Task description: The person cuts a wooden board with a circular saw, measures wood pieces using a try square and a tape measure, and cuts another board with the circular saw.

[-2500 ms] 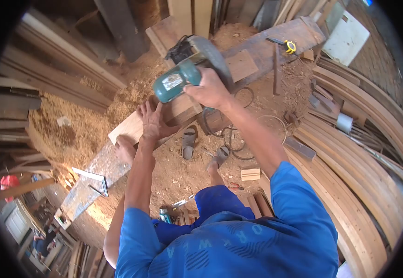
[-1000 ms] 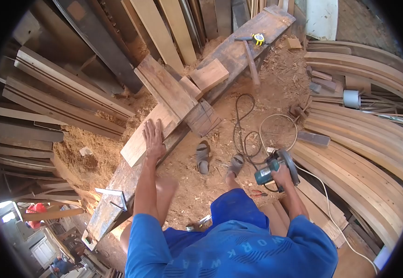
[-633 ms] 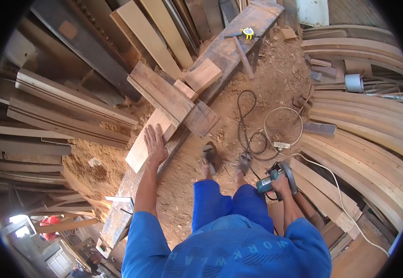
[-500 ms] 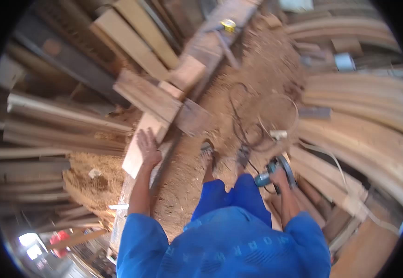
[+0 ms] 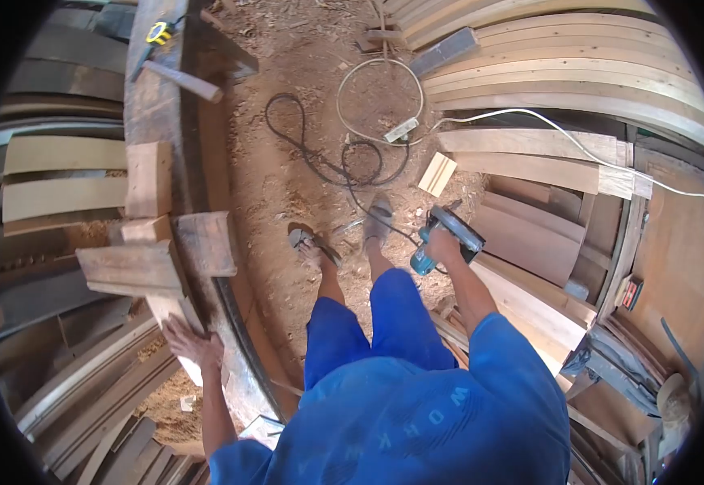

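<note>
My left hand [image 5: 194,343] lies flat with its fingers stretched out on a pale wooden board [image 5: 170,305] on the long beam bench. Across that board, just beyond my fingertips, rests a weathered plank [image 5: 129,271]. A short wood block [image 5: 149,179] sits farther up the bench. On the other side, my right hand [image 5: 442,245] is wrapped around the handle of a teal and black circular saw [image 5: 424,260], held low beside my right leg. Its dark power cord [image 5: 372,214] trails from it over the ground.
A hammer [image 5: 180,79] and a yellow tape measure [image 5: 159,32] lie at the bench's far end. A pale cable [image 5: 340,85] loops to a power strip [image 5: 401,129] on the sawdust-covered ground. Stacked planks [image 5: 562,77] line the right side; more boards [image 5: 61,198] lie left.
My view has swung right, so the bench now runs upright along the left. The left hand is still on the board, and the right still holds the circular saw.
</note>
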`<state>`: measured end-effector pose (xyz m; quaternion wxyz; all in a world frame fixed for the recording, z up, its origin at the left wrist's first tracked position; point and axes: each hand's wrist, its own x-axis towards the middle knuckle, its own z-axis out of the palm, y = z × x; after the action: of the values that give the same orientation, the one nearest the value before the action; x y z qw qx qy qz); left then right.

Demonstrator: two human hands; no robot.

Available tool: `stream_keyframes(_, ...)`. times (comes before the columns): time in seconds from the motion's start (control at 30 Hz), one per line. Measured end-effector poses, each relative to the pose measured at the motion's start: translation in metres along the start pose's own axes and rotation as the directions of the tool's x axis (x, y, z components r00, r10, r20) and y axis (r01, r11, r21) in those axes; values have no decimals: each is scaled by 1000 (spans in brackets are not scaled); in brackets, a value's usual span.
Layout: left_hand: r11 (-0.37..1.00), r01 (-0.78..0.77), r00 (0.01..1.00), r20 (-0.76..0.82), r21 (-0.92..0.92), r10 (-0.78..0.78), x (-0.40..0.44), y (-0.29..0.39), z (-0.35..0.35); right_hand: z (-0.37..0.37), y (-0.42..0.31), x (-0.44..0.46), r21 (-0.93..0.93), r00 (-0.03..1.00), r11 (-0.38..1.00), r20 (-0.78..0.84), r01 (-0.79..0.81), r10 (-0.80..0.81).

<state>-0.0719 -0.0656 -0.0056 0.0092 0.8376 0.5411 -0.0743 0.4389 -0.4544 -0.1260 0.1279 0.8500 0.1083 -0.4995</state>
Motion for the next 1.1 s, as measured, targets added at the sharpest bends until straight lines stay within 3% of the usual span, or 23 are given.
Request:
stream_keyframes(0.2,977,58,998,13,206,-62,-4,-13,13,51,28,80,30,993,993,49,-114,112)
stream_keyframes(0.3,964,-95,988,-98,248,123,-6,-41,22,74,39,120,15,984,985,42,-172,171)
stream_keyframes(0.4,946,-248,948,-149,211,282,4,-8,8,89,49,156,-6,974,976,59,-217,217)
stream_keyframes(0.53,977,-214,966,-150,-10,211,3,5,9,109,55,196,-9,960,964,85,-266,266)
stream_keyframes(0.77,991,-106,993,-39,80,109,-3,1,6,181,42,253,12,945,952,124,-307,303)
stream_keyframes(0.8,993,-78,996,-39,89,82,-6,-5,7,187,32,254,30,949,953,107,-302,298)
stream_keyframes(0.87,990,19,999,-34,-137,-24,-8,-16,4,202,16,253,48,959,961,93,-274,269)
stream_keyframes(0.93,985,-6,999,-34,-171,0,-7,-19,7,222,10,258,44,972,974,90,-223,219)
stream_keyframes(1.03,979,-204,978,-54,-10,203,-3,-7,9,258,5,268,-22,993,993,43,-112,113)
stream_keyframes(1.07,984,-179,983,-47,-13,178,-2,-7,8,271,3,270,-28,995,997,58,-78,80)
stream_keyframes(1.1,988,-152,988,-39,-17,152,-3,-5,8,294,1,272,-46,999,998,-34,-41,40)
